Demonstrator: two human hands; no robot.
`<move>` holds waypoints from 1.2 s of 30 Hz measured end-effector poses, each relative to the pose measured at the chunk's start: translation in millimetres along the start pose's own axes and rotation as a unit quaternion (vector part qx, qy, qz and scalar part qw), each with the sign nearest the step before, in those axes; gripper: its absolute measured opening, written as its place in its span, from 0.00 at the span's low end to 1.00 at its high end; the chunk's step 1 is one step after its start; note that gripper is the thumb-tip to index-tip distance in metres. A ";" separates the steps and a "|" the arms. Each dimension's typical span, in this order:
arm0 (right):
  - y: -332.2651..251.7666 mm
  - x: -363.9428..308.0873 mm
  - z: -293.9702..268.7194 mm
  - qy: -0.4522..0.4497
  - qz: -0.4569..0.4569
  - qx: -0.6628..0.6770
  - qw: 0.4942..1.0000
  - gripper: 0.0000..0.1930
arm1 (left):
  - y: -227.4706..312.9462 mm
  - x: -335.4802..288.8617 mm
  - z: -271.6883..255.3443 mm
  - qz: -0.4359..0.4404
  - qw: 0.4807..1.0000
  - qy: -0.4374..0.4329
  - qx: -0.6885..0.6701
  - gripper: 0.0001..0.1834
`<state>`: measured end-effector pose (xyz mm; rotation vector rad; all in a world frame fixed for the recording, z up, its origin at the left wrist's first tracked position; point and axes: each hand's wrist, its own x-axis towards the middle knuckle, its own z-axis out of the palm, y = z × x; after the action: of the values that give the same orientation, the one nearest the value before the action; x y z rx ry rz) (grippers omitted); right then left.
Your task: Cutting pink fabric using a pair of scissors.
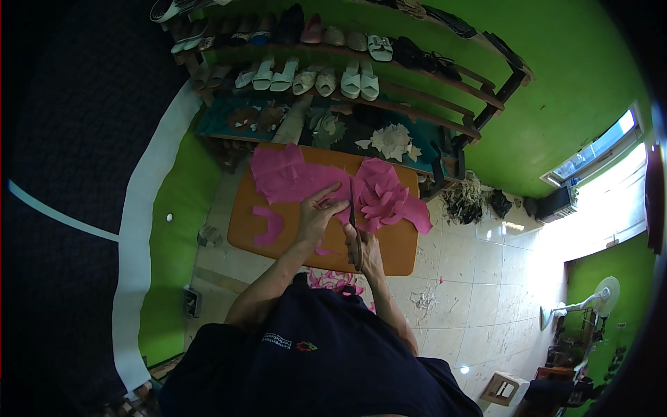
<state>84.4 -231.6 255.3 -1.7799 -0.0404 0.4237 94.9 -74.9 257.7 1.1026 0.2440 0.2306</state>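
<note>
My right hand [366, 251] is closed around the handles of a pair of dark scissors [352, 201], whose blades point away from me. The blades lie against a pink sheet of thin material [316, 182], at its right end. My left hand [321, 214] grips the near edge of that sheet, just left of the blades, thumb and fingers pinching it. Right of the scissors sits a loose pile of cut pink pieces [382, 198]. A curved pink offcut [267, 226] lies left of my left hand. All of this rests on an orange-brown table [243, 233].
Beyond the table stands a wooden rack [417, 87] with several rows of shoes and sandals, and pale cut pieces [392, 142] on its lowest shelf. Pink scraps [333, 279] litter the floor by my body. A white fan [606, 297] stands far right.
</note>
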 end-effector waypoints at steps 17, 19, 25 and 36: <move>3.5 -0.2 -5.7 -0.015 0.048 -0.044 0.998 0.38 | 10.0 10.6 -2.3 -0.016 0.997 0.033 -0.064 0.27; 3.3 -2.6 -3.1 -0.021 0.049 -0.030 0.998 0.38 | 15.3 11.1 3.0 -0.019 0.996 0.072 -0.058 0.26; 1.4 -1.2 3.9 -0.018 0.001 0.008 1.000 0.38 | -6.2 9.3 -4.2 0.003 0.998 0.037 -0.042 0.25; 2.2 1.3 -3.1 -0.019 0.016 -0.013 1.000 0.31 | 3.0 3.2 -0.6 -0.020 0.998 0.020 -0.053 0.27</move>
<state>86.1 -234.7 253.5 -1.8009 -0.0436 0.4818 97.6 -72.1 259.9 0.9874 0.2857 0.2269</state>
